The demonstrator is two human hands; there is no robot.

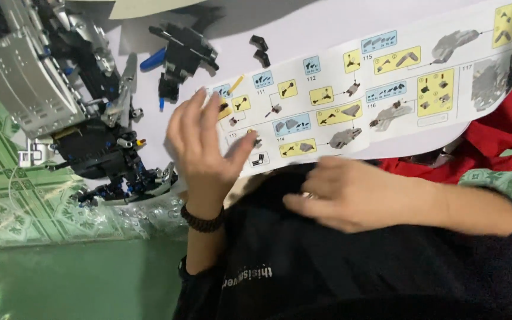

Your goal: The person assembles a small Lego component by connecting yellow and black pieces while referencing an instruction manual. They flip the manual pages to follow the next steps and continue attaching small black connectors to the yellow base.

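model: (60,101) grey and black brick build, biggest thing here, lying at the left on the white sheet. I judge it heavy for its kind, stiff but brittle at the joints; I'd lift it under the black frame, not by the grey panels.
instruction sheet: (374,83) thin paper, light and floppy, spread across the middle, near edge over the lap. Best pinched at an edge.
left hand: (205,148) fingers spread open, holding nothing, tips touching the sheet's left end.
right hand: (351,192) fingers loosely curled on dark cloth at the sheet's near edge; I can't tell if they grip anything.
loose black pieces: (260,50) small, hard, slippery.
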